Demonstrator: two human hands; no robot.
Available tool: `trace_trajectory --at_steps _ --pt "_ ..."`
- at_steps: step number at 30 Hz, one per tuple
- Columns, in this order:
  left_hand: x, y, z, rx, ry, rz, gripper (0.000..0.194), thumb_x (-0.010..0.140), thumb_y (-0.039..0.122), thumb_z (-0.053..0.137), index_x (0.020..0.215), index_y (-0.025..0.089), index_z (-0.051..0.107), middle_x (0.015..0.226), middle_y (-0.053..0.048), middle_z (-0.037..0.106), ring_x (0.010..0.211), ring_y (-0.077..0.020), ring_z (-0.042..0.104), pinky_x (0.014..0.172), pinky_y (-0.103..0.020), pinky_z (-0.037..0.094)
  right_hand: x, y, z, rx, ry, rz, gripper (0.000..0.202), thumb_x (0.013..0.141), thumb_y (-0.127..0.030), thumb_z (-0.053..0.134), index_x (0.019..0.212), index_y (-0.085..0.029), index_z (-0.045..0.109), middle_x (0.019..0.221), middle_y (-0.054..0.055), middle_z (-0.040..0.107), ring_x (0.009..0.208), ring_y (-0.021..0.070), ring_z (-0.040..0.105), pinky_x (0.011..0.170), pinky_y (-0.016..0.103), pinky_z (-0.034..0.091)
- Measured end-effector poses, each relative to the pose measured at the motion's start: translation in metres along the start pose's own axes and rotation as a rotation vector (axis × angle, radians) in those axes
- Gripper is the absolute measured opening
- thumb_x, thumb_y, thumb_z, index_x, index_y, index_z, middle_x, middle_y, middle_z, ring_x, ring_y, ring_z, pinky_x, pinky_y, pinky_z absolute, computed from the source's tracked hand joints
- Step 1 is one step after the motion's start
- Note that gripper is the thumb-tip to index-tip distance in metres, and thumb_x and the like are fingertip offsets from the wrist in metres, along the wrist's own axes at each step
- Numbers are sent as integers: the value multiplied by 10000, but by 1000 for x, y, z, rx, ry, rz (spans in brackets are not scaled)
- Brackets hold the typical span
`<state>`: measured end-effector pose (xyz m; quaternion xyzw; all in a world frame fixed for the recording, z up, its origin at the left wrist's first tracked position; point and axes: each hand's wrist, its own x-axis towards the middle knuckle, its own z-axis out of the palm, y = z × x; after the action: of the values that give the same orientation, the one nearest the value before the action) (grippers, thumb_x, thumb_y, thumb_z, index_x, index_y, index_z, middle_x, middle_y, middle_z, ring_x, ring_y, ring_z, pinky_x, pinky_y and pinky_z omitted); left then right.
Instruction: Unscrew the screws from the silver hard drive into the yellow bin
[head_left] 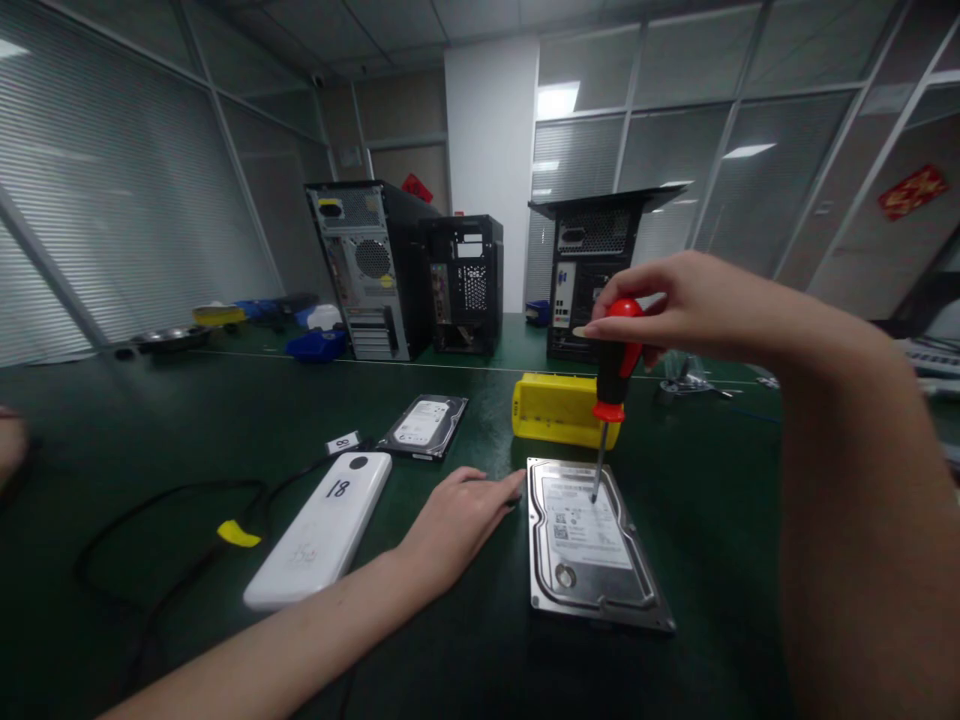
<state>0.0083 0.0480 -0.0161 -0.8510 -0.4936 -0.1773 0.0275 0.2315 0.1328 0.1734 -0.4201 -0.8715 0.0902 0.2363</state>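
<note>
A silver hard drive lies label up on the dark green table. My right hand grips the red and black handle of a screwdriver from above. The screwdriver stands nearly upright, its tip on the upper part of the drive's label. My left hand rests on the table with its fingers stretched out, the fingertips at the drive's upper left edge. Nothing is held in it. Just behind the drive is a yellow bin. A second hard drive lies farther back, to the left.
A white power bank marked 18 lies at the left beside a black cable. Computer cases stand at the back, with another case behind my right hand. Part of another person's hand shows at the left edge.
</note>
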Motion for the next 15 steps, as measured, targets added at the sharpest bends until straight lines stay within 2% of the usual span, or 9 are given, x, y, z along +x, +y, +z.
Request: trace_trajectory --at_steps 4,11,13,15 --pt "-3 -1 -2 -2 20 -55 390 930 144 509 1316 188 474 1023 -51 715 914 -195 661 782 -320 529 -1 0 -1 5 -14 -10 415 699 -573 650 866 -195 684 740 52 688 627 196 661 531 318 542" --pt "-6 -4 -2 -16 52 23 289 960 165 457 1226 181 569 918 -57 726 801 -187 660 783 -348 497 -2 3 -1 3 -1 4 422 699 -592 645 862 -203 671 731 48 686 613 198 658 527 320 540" --pt "-5 -2 -3 -133 110 -37 296 938 156 507 1221 204 578 937 -39 730 792 -182 646 803 -365 482 -2 3 0 -14 13 -9 422 697 -596 642 851 -204 676 717 47 683 597 197 652 518 322 532" --pt "-3 3 -4 -333 178 -171 315 899 155 578 1205 226 594 964 -19 732 836 -185 646 809 -358 491 -2 2 0 -22 14 -16 423 700 -591 639 861 -202 682 714 49 683 587 196 648 513 324 525"
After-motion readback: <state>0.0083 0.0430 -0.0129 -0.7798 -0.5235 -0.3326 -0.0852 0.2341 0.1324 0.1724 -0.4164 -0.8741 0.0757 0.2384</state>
